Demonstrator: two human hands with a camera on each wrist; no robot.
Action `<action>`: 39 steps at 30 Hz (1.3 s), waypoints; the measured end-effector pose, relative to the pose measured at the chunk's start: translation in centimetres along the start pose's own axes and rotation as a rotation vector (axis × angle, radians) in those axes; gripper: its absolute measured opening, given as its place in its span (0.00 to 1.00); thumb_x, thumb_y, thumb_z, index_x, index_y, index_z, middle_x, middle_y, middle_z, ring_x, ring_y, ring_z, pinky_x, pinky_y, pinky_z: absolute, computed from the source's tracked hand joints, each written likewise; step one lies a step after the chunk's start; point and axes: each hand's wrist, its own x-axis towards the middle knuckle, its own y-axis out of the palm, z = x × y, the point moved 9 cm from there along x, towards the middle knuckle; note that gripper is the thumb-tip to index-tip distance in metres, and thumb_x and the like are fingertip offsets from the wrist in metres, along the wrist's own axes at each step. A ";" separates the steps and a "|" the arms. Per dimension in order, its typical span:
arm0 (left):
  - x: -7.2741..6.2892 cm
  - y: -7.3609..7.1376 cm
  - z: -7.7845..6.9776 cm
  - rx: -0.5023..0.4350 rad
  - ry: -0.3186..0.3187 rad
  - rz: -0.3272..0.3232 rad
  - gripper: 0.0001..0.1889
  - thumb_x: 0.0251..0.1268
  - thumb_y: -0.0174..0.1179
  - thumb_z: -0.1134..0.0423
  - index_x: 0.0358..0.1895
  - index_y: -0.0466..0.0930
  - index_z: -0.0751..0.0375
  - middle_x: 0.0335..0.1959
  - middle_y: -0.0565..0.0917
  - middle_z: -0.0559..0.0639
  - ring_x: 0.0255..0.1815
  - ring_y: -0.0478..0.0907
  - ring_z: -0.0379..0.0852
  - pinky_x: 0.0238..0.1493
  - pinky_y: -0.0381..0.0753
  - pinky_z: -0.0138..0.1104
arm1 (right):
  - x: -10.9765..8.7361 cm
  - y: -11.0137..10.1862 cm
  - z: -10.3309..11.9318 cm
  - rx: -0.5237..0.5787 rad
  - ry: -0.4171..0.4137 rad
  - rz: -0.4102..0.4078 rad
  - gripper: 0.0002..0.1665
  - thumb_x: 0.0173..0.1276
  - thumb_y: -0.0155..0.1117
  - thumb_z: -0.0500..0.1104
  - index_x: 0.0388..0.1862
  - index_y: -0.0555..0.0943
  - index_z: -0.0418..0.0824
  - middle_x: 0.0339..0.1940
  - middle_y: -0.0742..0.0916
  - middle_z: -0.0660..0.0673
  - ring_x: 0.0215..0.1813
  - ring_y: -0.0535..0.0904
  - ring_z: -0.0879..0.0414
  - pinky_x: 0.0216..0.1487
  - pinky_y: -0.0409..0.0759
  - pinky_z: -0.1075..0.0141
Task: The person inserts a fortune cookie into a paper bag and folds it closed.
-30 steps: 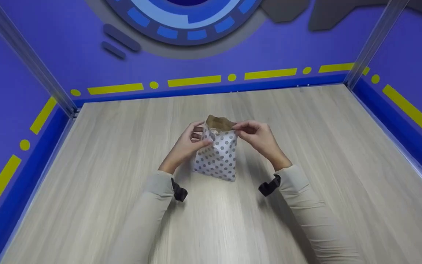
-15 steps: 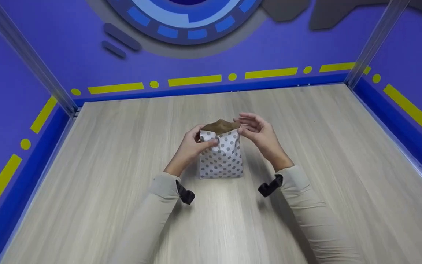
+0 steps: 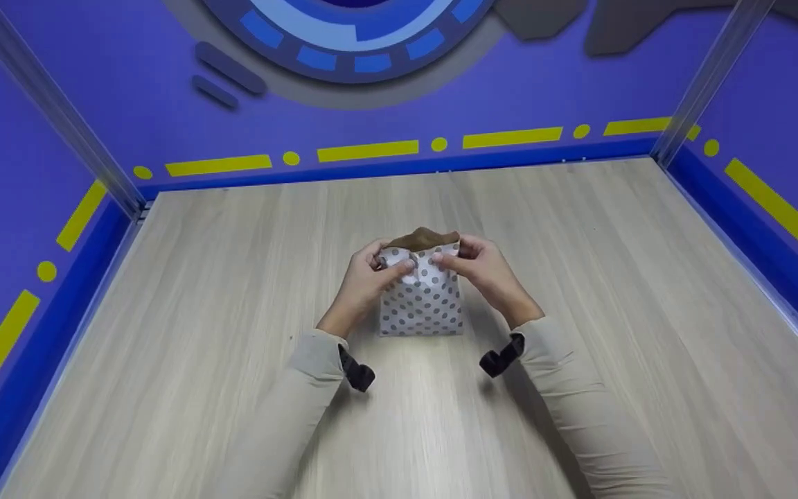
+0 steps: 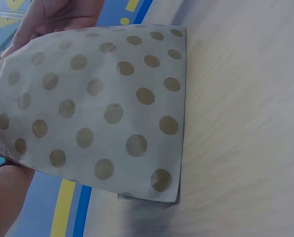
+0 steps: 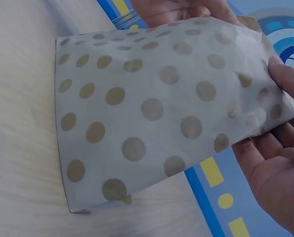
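Observation:
A white paper bag (image 3: pixel 421 305) with grey-brown polka dots stands upright near the table's middle, its brown inside showing at the open top. My left hand (image 3: pixel 364 281) grips its upper left side, thumb on the front and fingers behind. On the upper right side my right hand (image 3: pixel 489 274) holds the bag the same way, thumb in front. The bag's dotted front (image 4: pixel 95 108) fills much of the left wrist view. In the right wrist view, the right hand (image 5: pixel 280 173) has its thumb over the bag (image 5: pixel 157 108) near the mouth. The bag's contents are hidden.
The wood-grain table (image 3: pixel 219 312) is bounded by a blue back wall (image 3: pixel 371 132) with yellow marks and by side walls, with metal posts at the corners. Black wrist mounts (image 3: pixel 357 371) hang under both sleeves.
The bag has turned to face front and straightened from its tilt. The right hand let go of the rim, its fingers spread, then took hold of the upper right side. The left hand shifted slightly right.

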 end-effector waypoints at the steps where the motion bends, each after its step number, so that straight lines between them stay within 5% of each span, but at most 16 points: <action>1: 0.0 -0.1 0.1 0.003 -0.004 -0.010 0.22 0.59 0.68 0.59 0.56 0.76 0.59 0.42 0.82 0.48 0.38 0.75 0.40 0.40 0.75 0.31 | 0.0 0.0 0.0 0.005 -0.001 -0.008 0.17 0.60 0.71 0.41 0.47 0.82 0.37 0.32 0.86 0.50 0.37 0.80 0.59 0.46 0.78 0.67; 10: -0.3 -0.4 -0.1 0.030 -0.014 -0.032 0.22 0.59 0.68 0.59 0.56 0.79 0.61 0.42 0.83 0.48 0.36 0.74 0.39 0.39 0.74 0.30 | 0.2 -0.2 -0.2 0.025 0.033 -0.048 0.12 0.59 0.72 0.40 0.41 0.83 0.37 0.29 0.86 0.51 0.34 0.80 0.60 0.44 0.78 0.67; 22: -0.1 -1.2 0.7 0.076 -0.008 -0.086 0.15 0.57 0.68 0.55 0.46 0.85 0.57 0.27 0.79 0.41 0.25 0.69 0.38 0.29 0.70 0.29 | 0.2 -0.2 -0.3 0.017 0.034 -0.028 0.16 0.62 0.69 0.39 0.46 0.81 0.32 0.30 0.88 0.52 0.36 0.84 0.59 0.48 0.81 0.65; 28: 0.0 -1.4 1.4 0.016 -0.046 -0.108 0.14 0.57 0.68 0.60 0.46 0.85 0.61 0.35 0.87 0.46 0.30 0.76 0.36 0.36 0.75 0.28 | 0.4 0.0 -0.3 0.026 0.027 -0.006 0.17 0.63 0.67 0.37 0.48 0.81 0.29 0.30 0.89 0.51 0.36 0.84 0.59 0.47 0.82 0.65; 39: -0.2 -1.4 0.9 0.047 0.037 0.061 0.15 0.67 0.59 0.64 0.55 0.80 0.61 0.47 0.84 0.52 0.39 0.78 0.39 0.42 0.76 0.28 | 0.3 0.4 -0.6 0.005 -0.002 0.131 0.18 0.68 0.61 0.38 0.52 0.77 0.28 0.36 0.88 0.49 0.39 0.85 0.57 0.50 0.80 0.63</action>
